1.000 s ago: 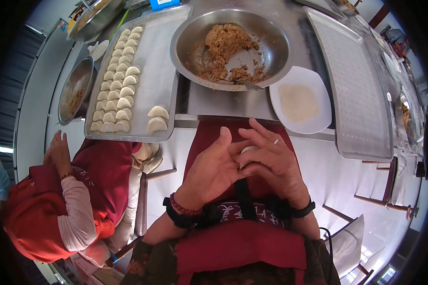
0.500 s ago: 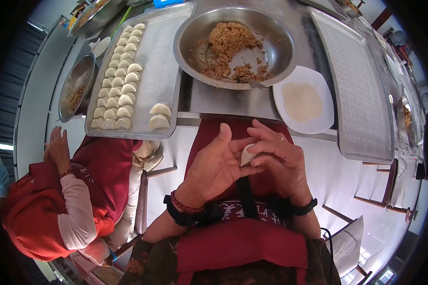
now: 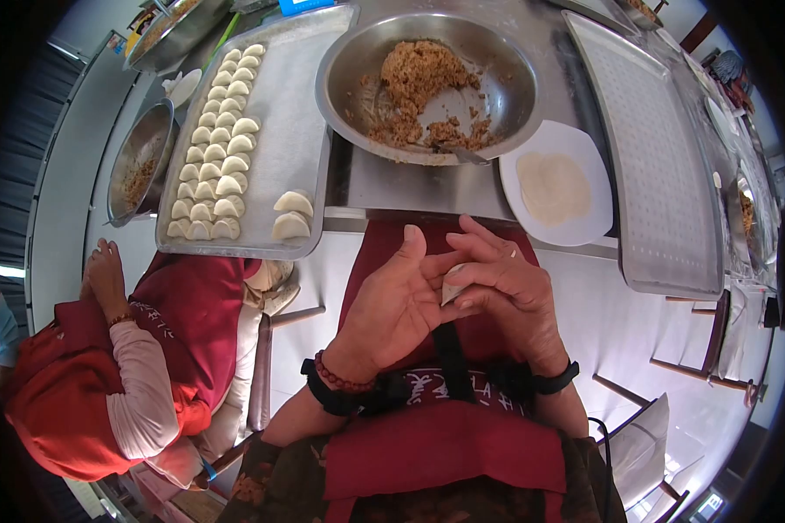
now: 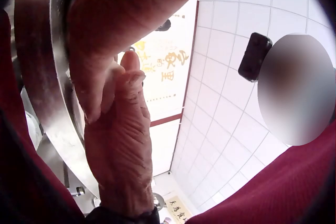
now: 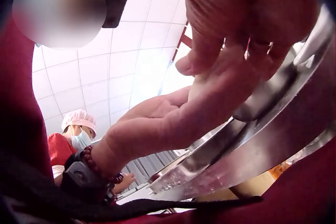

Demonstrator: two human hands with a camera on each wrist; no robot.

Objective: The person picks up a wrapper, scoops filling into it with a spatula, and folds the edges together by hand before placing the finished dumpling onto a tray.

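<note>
Both hands meet over my lap, just below the table edge. Between them is a pale dumpling (image 3: 453, 283), mostly hidden by fingers. My left hand (image 3: 401, 301) cups it from below with the thumb up, and my right hand (image 3: 497, 279) pinches its edge with curled fingers. A steel bowl (image 3: 344, 52) of brown minced filling (image 3: 419, 74) sits straight ahead. A white plate (image 3: 584, 157) with round wrappers (image 3: 551, 187) lies to the right. In the wrist views only the joined hands show against the ceiling.
A steel tray (image 3: 301, 148) with several folded dumplings (image 3: 218, 166) lies at the left. A perforated tray (image 3: 663, 166) lies at the right. A second person in red (image 3: 105, 375) sits at my left beside another bowl (image 3: 139, 161). A spoon (image 3: 462, 155) rests in the filling bowl.
The hands stay together over the lap. The right fingers have closed further over the dumpling, so less of it shows than half a second ago.
</note>
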